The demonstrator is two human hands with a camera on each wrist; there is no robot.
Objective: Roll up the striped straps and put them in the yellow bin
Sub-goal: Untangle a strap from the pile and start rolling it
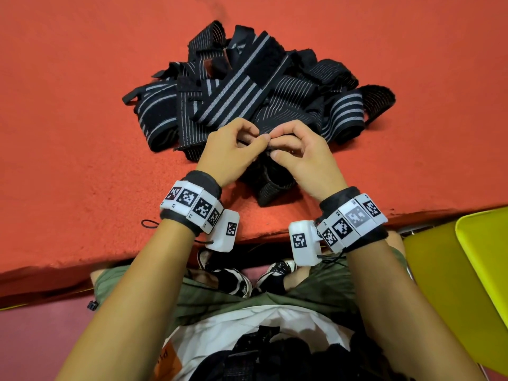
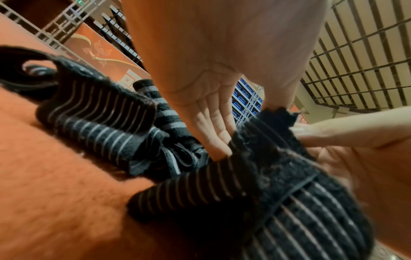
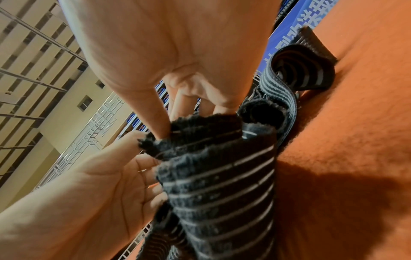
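Observation:
A pile of black straps with grey stripes (image 1: 247,86) lies on the red felt table (image 1: 68,105). Just in front of the pile, both hands hold up one striped strap (image 1: 270,185) by its frayed top end. My left hand (image 1: 236,149) and right hand (image 1: 299,152) meet there and pinch that end between thumbs and fingers. The strap (image 2: 289,184) hangs down from the fingers to the table; its top edge (image 3: 200,130) is fuzzy. A yellow bin (image 1: 467,270) stands at the right, beside the table's near edge.
The table's front edge (image 1: 137,254) runs across below my wrists. My knees in green shorts (image 1: 247,303) and my shoes sit under it. One loose strap (image 3: 300,70) curls behind the held one. Bare felt lies left of the pile.

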